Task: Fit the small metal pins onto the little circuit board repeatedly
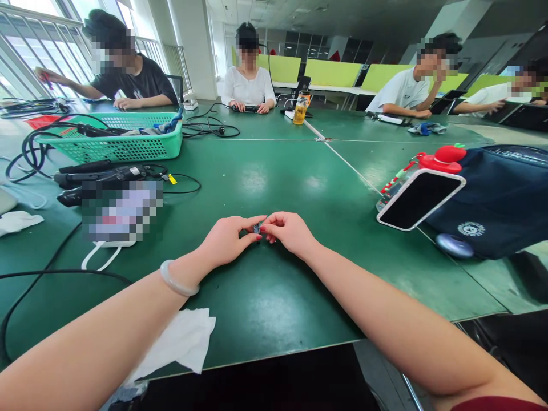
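Observation:
Both hands meet over the green table around a small dark, shiny object, too small to name. My left hand has its thumb and index finger closed on the object's left side. From the other side my right hand pinches it between thumb and fingers, with the other fingers curled under. A pale bangle circles my left wrist. White tissue lies beneath my left forearm at the table's front edge.
At left are a green basket of cables, black devices and a blurred-out phone. To the right stand a propped phone, a red-lidded bottle and a dark blue bag. Several people sit across, near a jar.

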`<state>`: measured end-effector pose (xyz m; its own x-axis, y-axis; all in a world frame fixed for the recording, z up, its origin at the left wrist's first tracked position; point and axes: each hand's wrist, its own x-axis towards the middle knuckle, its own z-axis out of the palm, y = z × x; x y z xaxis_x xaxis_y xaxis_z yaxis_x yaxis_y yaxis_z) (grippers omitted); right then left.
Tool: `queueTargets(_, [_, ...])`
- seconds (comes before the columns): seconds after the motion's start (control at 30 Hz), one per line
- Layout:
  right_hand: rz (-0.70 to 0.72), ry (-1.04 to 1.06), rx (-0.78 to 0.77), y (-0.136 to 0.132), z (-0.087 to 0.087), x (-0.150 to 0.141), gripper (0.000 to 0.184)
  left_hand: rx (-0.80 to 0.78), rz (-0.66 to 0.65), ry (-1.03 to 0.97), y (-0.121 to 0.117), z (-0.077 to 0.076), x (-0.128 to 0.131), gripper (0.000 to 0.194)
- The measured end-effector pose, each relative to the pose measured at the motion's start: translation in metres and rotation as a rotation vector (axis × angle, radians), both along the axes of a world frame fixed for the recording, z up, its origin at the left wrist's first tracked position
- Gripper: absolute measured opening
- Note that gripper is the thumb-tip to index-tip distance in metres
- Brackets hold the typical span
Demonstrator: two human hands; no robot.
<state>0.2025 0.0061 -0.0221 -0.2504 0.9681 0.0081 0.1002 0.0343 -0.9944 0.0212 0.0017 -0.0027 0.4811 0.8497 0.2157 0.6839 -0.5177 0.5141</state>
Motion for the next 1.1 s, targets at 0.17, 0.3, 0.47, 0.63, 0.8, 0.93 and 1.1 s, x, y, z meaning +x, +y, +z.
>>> queueTargets(0.17, [-0.001,-0.033,0.041,0.0,-0.002,0.0,0.023,0.025,-0.032,-0.004,0.0,-0.002,-0.002,0.042])
queueTargets(0.3, [-0.017,-0.132,0.12,0.0,-0.002,-0.001,0.024,-0.013,-0.039,-0.063,0.001,-0.004,-0.003,0.041])
queueTargets(0.47, [-0.04,-0.206,0.187,-0.001,-0.002,-0.001,0.022,-0.082,-0.016,-0.144,0.001,-0.004,-0.003,0.041])
queueTargets(0.63, [-0.061,-0.259,0.239,-0.002,0.0,-0.002,0.022,-0.018,-0.014,-0.106,0.0,-0.003,-0.001,0.047])
queueTargets(0.8, [-0.058,-0.312,0.287,-0.005,0.006,-0.002,0.021,0.006,-0.021,-0.103,-0.001,-0.002,0.0,0.051])
queueTargets(0.93, [-0.031,-0.389,0.327,-0.005,0.008,-0.001,0.02,-0.037,-0.041,-0.126,0.0,-0.002,0.001,0.052])
queueTargets(1.1, [-0.017,-0.477,0.419,-0.007,0.009,0.0,0.02,-0.121,-0.037,-0.178,-0.001,-0.001,0.003,0.053])
